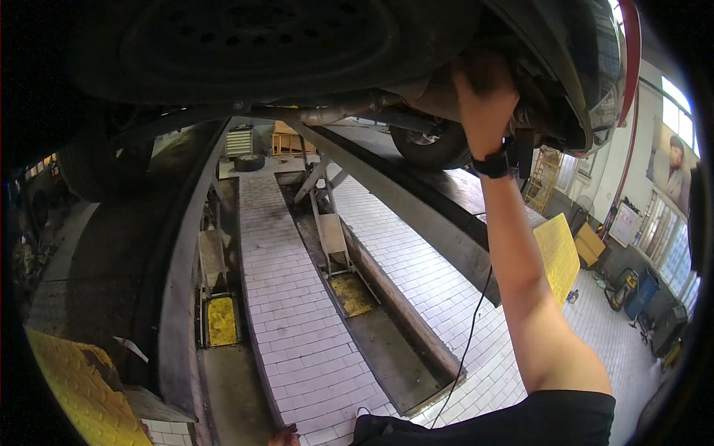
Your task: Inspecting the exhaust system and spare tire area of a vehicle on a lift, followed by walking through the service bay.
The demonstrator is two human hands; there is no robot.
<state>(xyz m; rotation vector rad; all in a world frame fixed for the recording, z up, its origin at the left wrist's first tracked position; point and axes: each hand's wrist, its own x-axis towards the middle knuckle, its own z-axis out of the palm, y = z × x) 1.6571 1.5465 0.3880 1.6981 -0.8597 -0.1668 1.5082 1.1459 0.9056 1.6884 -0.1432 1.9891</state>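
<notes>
In the head view, a person's bare right hand [486,97], a black watch [494,162] at the wrist, reaches up beneath a dark-bodied car [335,56] beside a dull metal exhaust muffler [433,98]; shadow hides the fingers, and whether they grip anything cannot be told. The left hand [284,437] shows only in part at the lower edge, its grip likewise unclear. The muffler hangs under the car, above long grey steel lift ramps [416,207] and a white-tiled floor [286,290].
</notes>
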